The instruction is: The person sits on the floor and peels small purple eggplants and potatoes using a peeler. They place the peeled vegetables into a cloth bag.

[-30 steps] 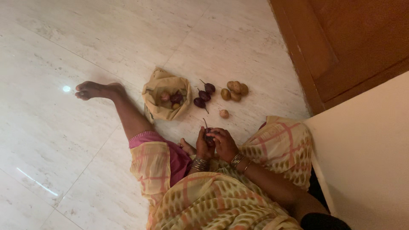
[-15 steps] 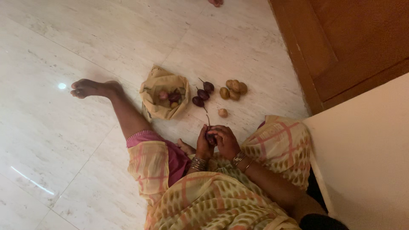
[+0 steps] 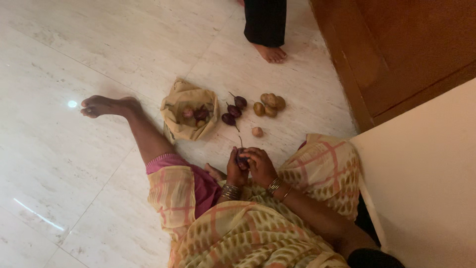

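I sit on a pale marble floor [image 3: 74, 164] with my left leg stretched out. My left hand [image 3: 235, 171] and my right hand [image 3: 260, 166] are both closed around one small purple eggplant [image 3: 242, 158], its stem pointing up, just above my lap. Ahead lies an open tan cloth bag [image 3: 188, 116] holding more eggplants and small round vegetables. Three loose purple eggplants [image 3: 233, 110] lie right of the bag. A small heap of potatoes [image 3: 269, 104] sits beyond them, and one single potato [image 3: 257, 131] lies nearer to my hands.
Another person's bare foot [image 3: 270, 53] and dark trouser leg [image 3: 265, 20] stand at the top, close to the potatoes. A brown wooden door [image 3: 411, 49] fills the upper right. A cream wall [image 3: 426, 183] runs along my right side.
Another person's foot and dark trouser leg have stepped into view at the top. My hands stay on the eggplant, turning it slightly.
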